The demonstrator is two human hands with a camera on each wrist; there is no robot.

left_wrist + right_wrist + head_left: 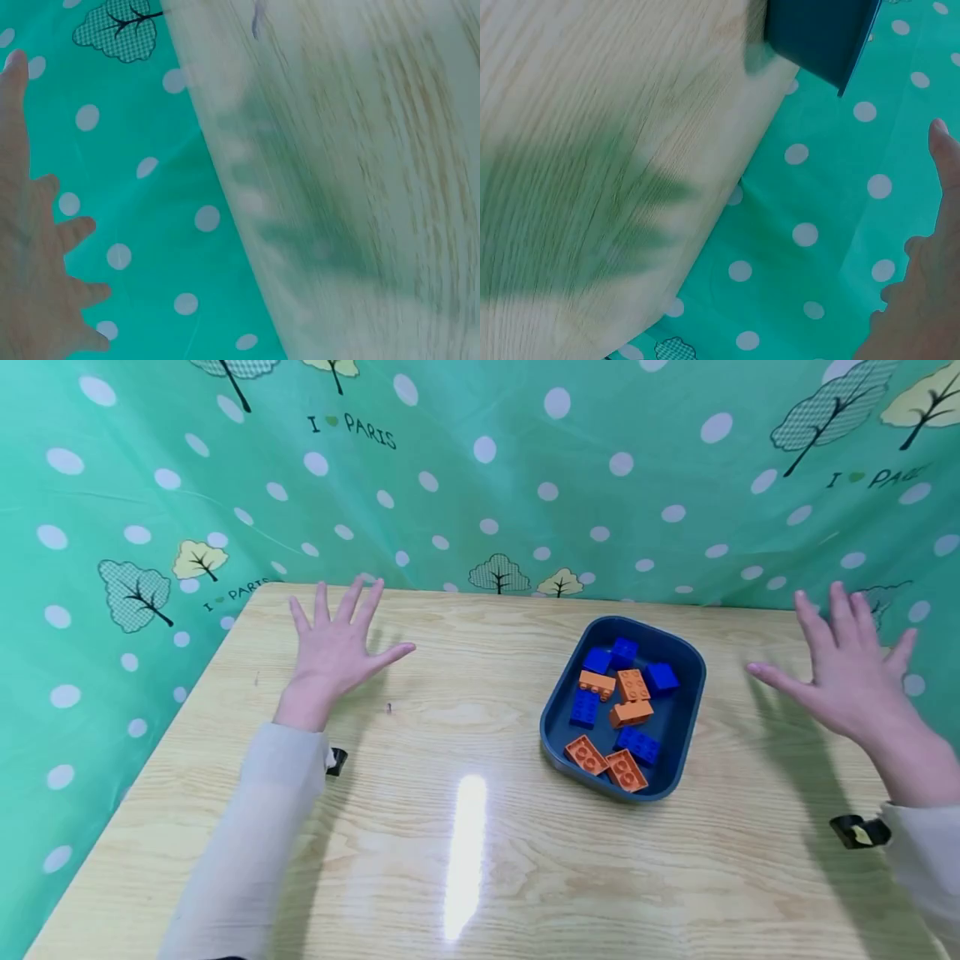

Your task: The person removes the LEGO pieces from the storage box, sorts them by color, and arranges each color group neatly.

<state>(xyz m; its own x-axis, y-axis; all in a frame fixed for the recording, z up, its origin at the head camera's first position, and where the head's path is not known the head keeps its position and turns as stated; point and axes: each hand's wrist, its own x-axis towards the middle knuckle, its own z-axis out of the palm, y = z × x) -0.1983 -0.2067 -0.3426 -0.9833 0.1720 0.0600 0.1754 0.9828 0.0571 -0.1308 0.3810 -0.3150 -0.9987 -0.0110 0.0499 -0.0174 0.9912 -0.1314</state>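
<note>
Fingers [347, 604] spread and empty, the left hand [330, 650] and right hand [851, 672] hover either side of a dark-blue rounded-rectangular plastic tray [672, 722] on the pale wood-grained surface [420, 760], its raised walls [817, 34] presumably keeping studded orange and blue plastic bricks [633, 686] together.

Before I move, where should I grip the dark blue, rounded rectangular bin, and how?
Probably by the long walls of the dark blue bin, left hand from the left, right hand from the right. Those walls roughly face your hands, and an even lift should keep the orange and blue studded bricks inside.
</note>
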